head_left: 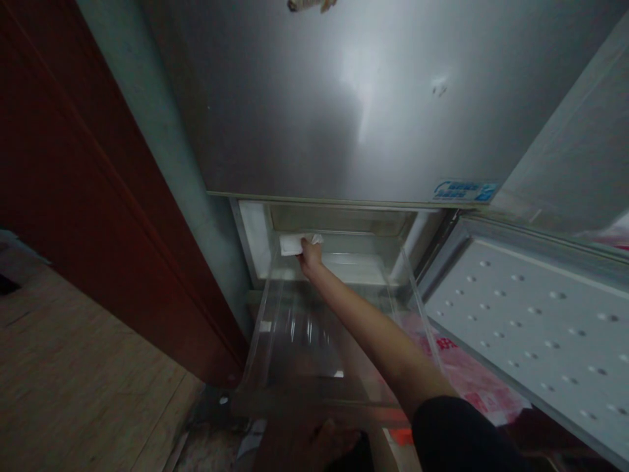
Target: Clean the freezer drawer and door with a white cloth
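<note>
A clear plastic drawer point(314, 334) is pulled out of the lower compartment point(255, 239) of a silver fridge. My right hand point(311, 255) reaches over it to the drawer's back left part, fingers closed on a white cloth or tissue point(291, 244). At the bottom of the view, below the drawer's front edge, my left hand point(334, 438) is dim and blurred; its fingers and anything in them cannot be made out.
The lower fridge door point(535, 314) stands open at the right, above a pink printed plastic bag point(472, 377). The closed upper door point(314, 118) fills the top. A dark red door frame point(113, 196) rises at the left beside the tiled floor point(88, 367).
</note>
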### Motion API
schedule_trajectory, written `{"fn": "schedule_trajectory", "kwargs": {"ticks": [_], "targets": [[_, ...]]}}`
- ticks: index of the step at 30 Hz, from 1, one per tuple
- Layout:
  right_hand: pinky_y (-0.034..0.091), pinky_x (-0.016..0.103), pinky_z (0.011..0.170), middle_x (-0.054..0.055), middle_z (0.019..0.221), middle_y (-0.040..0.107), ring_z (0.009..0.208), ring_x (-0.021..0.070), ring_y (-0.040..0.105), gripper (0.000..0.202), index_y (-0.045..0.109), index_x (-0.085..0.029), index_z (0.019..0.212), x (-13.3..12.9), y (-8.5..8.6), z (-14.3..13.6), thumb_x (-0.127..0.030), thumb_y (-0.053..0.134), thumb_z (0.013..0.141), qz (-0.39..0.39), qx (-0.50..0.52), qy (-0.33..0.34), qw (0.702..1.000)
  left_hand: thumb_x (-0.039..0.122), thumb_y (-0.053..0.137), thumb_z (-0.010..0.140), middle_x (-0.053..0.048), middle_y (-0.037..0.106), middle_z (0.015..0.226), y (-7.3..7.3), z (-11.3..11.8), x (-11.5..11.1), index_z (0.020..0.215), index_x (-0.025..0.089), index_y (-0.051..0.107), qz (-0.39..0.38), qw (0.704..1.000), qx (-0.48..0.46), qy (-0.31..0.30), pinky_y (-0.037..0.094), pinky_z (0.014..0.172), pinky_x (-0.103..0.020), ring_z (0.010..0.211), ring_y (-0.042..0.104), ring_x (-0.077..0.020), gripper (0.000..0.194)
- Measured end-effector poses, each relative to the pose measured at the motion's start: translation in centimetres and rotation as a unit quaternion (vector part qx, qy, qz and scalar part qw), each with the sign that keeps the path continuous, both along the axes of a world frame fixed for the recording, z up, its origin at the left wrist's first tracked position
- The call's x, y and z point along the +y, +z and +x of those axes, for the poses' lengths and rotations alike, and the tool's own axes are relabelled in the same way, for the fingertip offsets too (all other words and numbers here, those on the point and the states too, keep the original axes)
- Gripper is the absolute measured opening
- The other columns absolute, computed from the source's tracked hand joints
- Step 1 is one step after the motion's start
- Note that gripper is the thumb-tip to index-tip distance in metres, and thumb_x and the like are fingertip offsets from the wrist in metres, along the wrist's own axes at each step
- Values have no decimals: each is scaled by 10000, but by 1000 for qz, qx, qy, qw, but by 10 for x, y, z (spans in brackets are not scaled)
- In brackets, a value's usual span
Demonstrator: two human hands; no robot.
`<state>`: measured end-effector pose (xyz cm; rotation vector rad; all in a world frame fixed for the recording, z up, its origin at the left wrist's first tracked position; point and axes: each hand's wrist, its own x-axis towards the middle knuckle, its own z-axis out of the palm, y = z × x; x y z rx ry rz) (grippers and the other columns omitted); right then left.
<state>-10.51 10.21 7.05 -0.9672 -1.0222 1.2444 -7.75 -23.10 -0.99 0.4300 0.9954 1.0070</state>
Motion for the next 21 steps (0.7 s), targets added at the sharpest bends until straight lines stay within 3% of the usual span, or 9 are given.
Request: {"fn": "schedule_trajectory", "kwargs": {"ticks": [3,7,13,14,15,17,18,21], "targets": [[534,285,680,33,915,618,746,118,607,220,573,-119,1045,-22,2,28,-295,543,916,-29,-43,40,998,703,749,438,-166,752,825,-3,0,-1,731,148,724,-6,1000,-7,5,465,934,-558,888,690,-385,628],[503,303,706,-7,722,641,701,151,613,146,624,-131,947,-62,8,87,-101,556,821,-10,-123,107,987,637,784,462,-186,748,813,-2,-1,-4,734,101,712,-4,1000,-8,28,472,932,-555,859,700,-368,605],[470,285,769,8,731,679,774,182,635,188,675,-191,813,-147,7,183,-62,574,719,30,-271,206,940,566,782,551,-218,740,835,3,-3,-7,753,62,697,19,999,0,38,480,924,-550,854,704,-358,550],[468,279,758,23,743,688,762,185,639,202,685,-192,801,-161,4,196,-53,573,706,34,-322,243,914,572,790,531,-224,738,832,2,-3,-6,754,57,697,19,999,-1,34,477,925,-555,850,704,-363,568],[466,264,766,21,806,701,791,175,645,246,688,-218,859,-173,1,206,-65,551,723,53,-432,318,843,584,796,501,-228,737,822,-1,-3,-5,744,54,697,16,999,-2,30,475,924,-562,840,705,-369,592],[464,257,777,43,887,710,828,181,654,302,694,-222,921,-192,-5,218,-60,547,713,56,-517,374,768,612,797,456,-233,735,805,-6,-2,-3,720,53,698,9,1000,0,27,476,920,-568,827,705,-380,626],[463,257,789,53,936,708,860,186,655,325,692,-219,958,-197,-8,220,-62,548,713,55,-542,390,742,620,792,458,-232,736,808,-7,-2,-2,716,57,700,9,1000,3,29,480,918,-564,831,704,-380,626],[459,274,835,89,1055,683,952,208,641,356,672,-176,1055,-199,-16,214,-75,540,741,51,-572,409,709,615,776,503,-217,741,823,-9,0,-3,723,69,708,17,999,9,36,507,896,-536,834,708,-361,592]]}}
